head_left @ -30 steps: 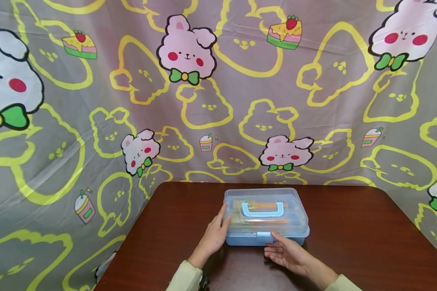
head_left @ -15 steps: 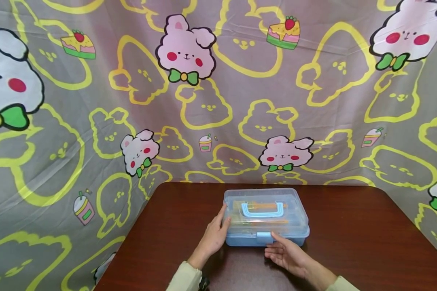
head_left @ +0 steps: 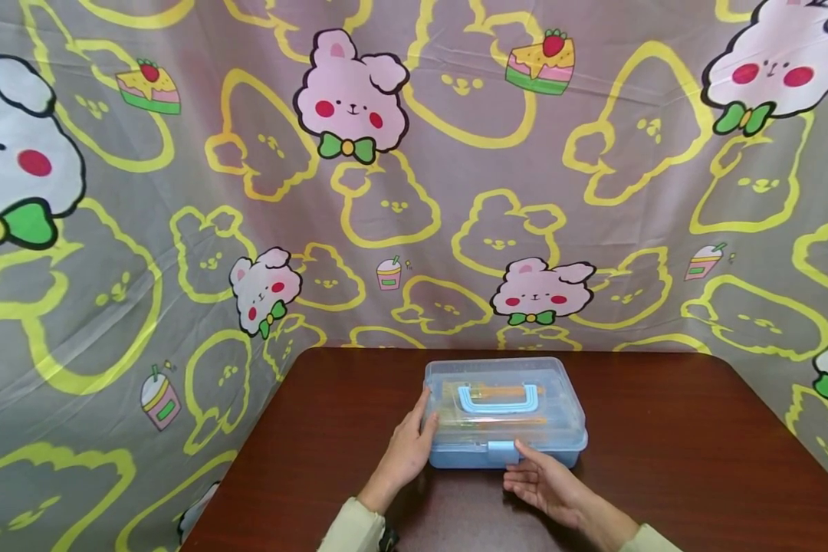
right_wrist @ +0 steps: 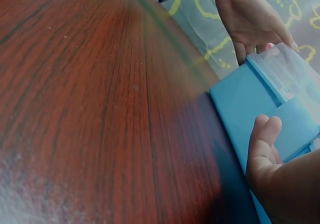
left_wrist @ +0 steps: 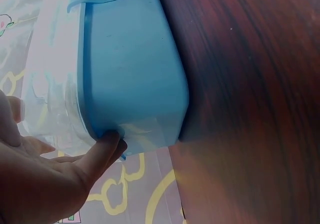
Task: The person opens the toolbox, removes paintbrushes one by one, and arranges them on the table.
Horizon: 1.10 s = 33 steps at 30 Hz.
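Note:
A plastic storage box point(head_left: 455, 458) with a blue base and a clear lid point(head_left: 559, 383) sits on the table. On the lid is a pale blue handle point(head_left: 500, 408), and a blue latch point(head_left: 502, 452) covers part of the front seam. Yellow and orange items show dimly through the lid. My left hand point(head_left: 407, 448) rests against the box's left side; in the left wrist view its fingertips point(left_wrist: 111, 136) meet the corner below the lid rim. My right hand point(head_left: 552, 491) is in front of the box, thumb at the latch's right edge, other fingers extended below it.
The dark red-brown wooden table point(head_left: 676, 460) extends on both sides of the box. Behind and to the sides hangs a grey curtain point(head_left: 455, 176) printed with rabbits and yellow outlines. A dark object point(head_left: 388, 537) sits by the left sleeve.

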Motion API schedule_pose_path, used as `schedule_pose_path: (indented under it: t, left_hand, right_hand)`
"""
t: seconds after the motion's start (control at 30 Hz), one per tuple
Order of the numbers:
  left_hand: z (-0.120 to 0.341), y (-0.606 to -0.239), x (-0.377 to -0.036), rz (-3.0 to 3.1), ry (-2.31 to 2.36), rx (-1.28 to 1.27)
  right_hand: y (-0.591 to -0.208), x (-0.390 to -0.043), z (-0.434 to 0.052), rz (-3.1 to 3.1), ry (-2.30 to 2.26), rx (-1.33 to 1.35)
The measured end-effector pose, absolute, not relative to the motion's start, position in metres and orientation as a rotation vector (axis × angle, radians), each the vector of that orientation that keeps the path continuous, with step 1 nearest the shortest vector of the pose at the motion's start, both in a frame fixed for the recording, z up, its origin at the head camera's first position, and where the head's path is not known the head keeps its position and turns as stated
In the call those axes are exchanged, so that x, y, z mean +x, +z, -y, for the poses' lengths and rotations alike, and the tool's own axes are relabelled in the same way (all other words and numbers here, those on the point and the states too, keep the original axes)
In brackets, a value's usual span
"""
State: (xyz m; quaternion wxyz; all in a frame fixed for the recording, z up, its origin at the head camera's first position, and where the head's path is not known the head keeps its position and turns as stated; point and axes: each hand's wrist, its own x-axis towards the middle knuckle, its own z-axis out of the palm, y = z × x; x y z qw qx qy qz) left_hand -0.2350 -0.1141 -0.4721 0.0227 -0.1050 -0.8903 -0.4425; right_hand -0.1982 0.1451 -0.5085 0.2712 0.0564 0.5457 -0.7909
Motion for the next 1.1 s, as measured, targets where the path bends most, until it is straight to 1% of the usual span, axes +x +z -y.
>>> schedule_pose_path:
  t: [0.6, 1.1]
  left_hand:
    - [0.1159, -0.4747, -0.2338, 2.725, -1.342, -0.358]
    - [0.1159, -0.4788, -0.2353, 2.719, -1.295, -0.372]
  right_hand:
    - [-0.5047, -0.1941, -0.1422, -1.481, -2.086, 0.159]
    - [-0.5098, -0.1986, -0.1475, -1.440, -2.018, 0.135]
